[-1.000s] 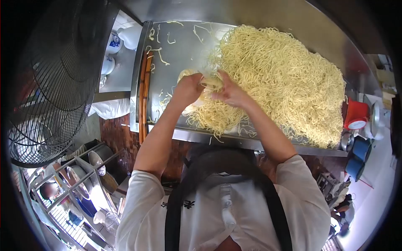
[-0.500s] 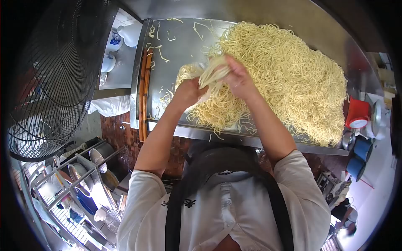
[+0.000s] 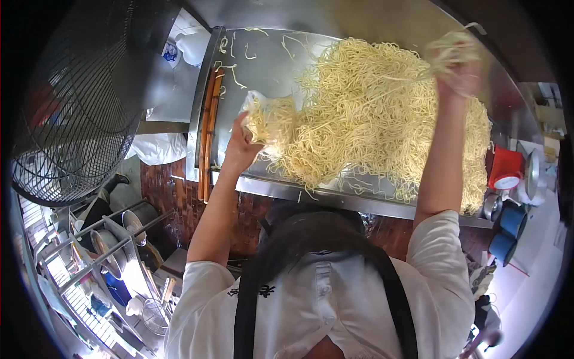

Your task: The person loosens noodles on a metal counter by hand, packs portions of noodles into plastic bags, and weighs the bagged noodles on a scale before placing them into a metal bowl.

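Observation:
A broad heap of pale yellow noodles [image 3: 371,113] covers the middle and right of a metal tray [image 3: 260,69]. Toward the tray's left, my left hand [image 3: 241,148] is closed on the side of a clear plastic bag [image 3: 275,125] with noodles inside, beside the heap's left end. My right hand [image 3: 461,75], blurred by motion, is raised over the far right of the heap. Its fingers are closed round a loose bunch of noodles [image 3: 448,51], with some strands dangling. A few stray strands lie on the tray's left part.
Wooden sticks [image 3: 210,134] lie along the tray's left edge. A large caged fan [image 3: 75,113] stands at left, above a metal rack [image 3: 86,272] with pans and strainers. On the right are a red container [image 3: 503,164] and blue containers [image 3: 512,221]. Another person [image 3: 489,320] is at lower right.
My right hand has swung from beside my left hand to the far right, carrying noodles. My left hand has shifted slightly left with the bag, which now shows more fully.

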Motion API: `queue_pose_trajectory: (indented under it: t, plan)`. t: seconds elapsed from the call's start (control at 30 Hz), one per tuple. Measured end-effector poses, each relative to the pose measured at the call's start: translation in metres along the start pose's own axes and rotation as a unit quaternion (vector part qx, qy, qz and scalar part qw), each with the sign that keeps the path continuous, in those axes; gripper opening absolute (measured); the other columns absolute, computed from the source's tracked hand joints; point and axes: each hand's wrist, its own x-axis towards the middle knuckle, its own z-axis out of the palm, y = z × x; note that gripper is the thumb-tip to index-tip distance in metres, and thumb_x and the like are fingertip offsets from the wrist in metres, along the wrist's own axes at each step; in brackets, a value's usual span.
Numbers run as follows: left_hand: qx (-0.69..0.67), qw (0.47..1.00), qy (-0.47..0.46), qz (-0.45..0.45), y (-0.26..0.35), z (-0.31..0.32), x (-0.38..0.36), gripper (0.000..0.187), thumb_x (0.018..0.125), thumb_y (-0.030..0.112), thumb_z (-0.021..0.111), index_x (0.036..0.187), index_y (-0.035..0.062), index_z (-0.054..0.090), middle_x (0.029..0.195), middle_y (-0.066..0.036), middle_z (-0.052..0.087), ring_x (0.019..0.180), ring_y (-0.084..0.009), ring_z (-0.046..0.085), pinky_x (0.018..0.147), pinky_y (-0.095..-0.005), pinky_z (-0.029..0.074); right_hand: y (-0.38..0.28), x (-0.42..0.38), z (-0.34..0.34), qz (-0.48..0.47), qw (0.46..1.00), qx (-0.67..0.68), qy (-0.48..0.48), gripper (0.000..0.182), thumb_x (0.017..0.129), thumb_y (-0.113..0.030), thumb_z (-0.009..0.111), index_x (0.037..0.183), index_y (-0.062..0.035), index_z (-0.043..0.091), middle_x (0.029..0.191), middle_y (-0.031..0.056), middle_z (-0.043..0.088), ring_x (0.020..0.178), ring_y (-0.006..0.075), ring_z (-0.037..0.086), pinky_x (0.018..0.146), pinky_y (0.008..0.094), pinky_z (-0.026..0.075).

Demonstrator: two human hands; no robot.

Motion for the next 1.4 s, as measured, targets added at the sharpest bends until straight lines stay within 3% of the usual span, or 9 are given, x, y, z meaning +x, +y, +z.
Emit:
queue_pose_trajectory:
  t: [0.07,0.13,0.4,0.5,0.6,0.63,0.9,1.07,1.4]
  plan:
    - [-0.2,0.977,0.074,0.002,-0.025,0.006,-0.004,0.058,0.081,0.001,0.065,0.135,0.0063,0.043,0.076,-0.003,0.057,0.063,-0.0144,0.053,0.058,-0.0285,0.044,0.082,-0.034,-0.01,0.113,0.808,-0.578,0.002,0.03,0.098,-0.018,0.048,0.122,-0.0007,0.055,0.115,0.0137,0.059,0.104,0.0241,0.059,0.094,0.034,0.048]
    - [-0.358,0.917,0.142,-0.101,-0.012,0.007,-0.003,0.049,0.084,0.0,0.06,0.132,0.0027,0.047,0.077,0.0,0.053,0.061,-0.0107,0.049,0.053,-0.0261,0.04,0.078,-0.054,0.047,0.352,0.558,-0.71,-0.246,0.045,0.093,-0.011,0.051,0.135,0.0059,0.048,0.139,0.0257,0.05,0.131,0.034,0.047,0.109,0.0382,0.039]
    - [-0.464,0.881,-0.055,-0.077,0.089,-0.031,0.002,0.025,0.089,0.003,0.061,0.113,0.0019,0.055,0.067,0.002,0.048,0.046,-0.006,0.034,0.044,-0.0253,0.028,0.098,-0.107,0.242,-0.107,0.806,-0.546,-0.202,0.049,0.085,-0.019,0.066,0.131,-0.0075,0.058,0.129,0.0198,0.06,0.12,0.0327,0.056,0.104,0.04,0.043]
    - [-0.253,0.964,-0.072,-0.051,0.08,-0.051,-0.003,0.027,0.085,0.0,0.063,0.111,0.0053,0.057,0.075,-0.005,0.059,0.05,-0.0122,0.049,0.046,-0.0288,0.038,0.142,-0.094,0.213,0.146,0.687,-0.636,-0.32,0.036,0.082,-0.016,0.067,0.117,-0.0129,0.068,0.112,0.0136,0.069,0.104,0.0294,0.065,0.093,0.0394,0.049]
    - [0.171,0.963,0.03,0.206,-0.034,-0.033,0.006,0.016,0.085,-0.001,0.06,0.101,0.0033,0.059,0.07,-0.005,0.057,0.05,-0.013,0.05,0.045,-0.0277,0.039,0.14,-0.124,0.192,0.236,0.729,-0.549,-0.335,0.032,0.079,-0.007,0.064,0.109,-0.0158,0.07,0.099,0.0117,0.071,0.094,0.0319,0.066,0.085,0.0395,0.053]
    - [0.182,0.965,0.04,0.186,-0.045,-0.034,0.006,0.016,0.084,-0.001,0.06,0.1,0.0025,0.06,0.071,-0.006,0.059,0.052,-0.014,0.052,0.046,-0.028,0.042,0.15,-0.142,0.186,0.107,0.772,-0.556,-0.288,0.036,0.077,0.002,0.058,0.106,-0.0149,0.07,0.101,0.0138,0.07,0.093,0.0338,0.066,0.084,0.0399,0.053]
    - [-0.098,0.992,-0.063,0.058,0.115,-0.063,-0.03,0.017,0.087,0.001,0.054,0.102,-0.0021,0.063,0.081,-0.009,0.066,0.061,-0.0144,0.06,0.054,-0.0286,0.051,0.016,-0.165,0.175,0.117,0.869,-0.465,-0.12,0.042,0.077,0.011,0.051,0.111,-0.0068,0.068,0.103,0.0163,0.07,0.094,0.0335,0.066,0.086,0.036,0.051]
    - [-0.023,0.977,-0.133,0.167,0.183,0.005,-0.035,0.021,0.092,0.002,0.048,0.104,-0.0015,0.065,0.084,-0.006,0.065,0.062,-0.011,0.058,0.055,-0.0259,0.051,-0.081,-0.207,0.112,0.164,0.795,-0.575,-0.1,0.04,0.077,0.011,0.051,0.111,-0.0027,0.068,0.101,0.0213,0.069,0.094,0.0323,0.068,0.086,0.0352,0.051]
    - [0.023,0.932,-0.302,0.198,0.316,0.272,-0.084,0.02,0.093,0.009,0.051,0.1,-0.0012,0.067,0.074,-0.01,0.064,0.057,-0.0148,0.058,0.055,-0.0301,0.052,-0.197,-0.327,-0.135,0.211,0.874,-0.403,0.17,0.027,0.086,0.003,0.054,0.109,0.0002,0.068,0.088,0.0115,0.068,0.079,0.0165,0.062,0.071,0.0276,0.047]
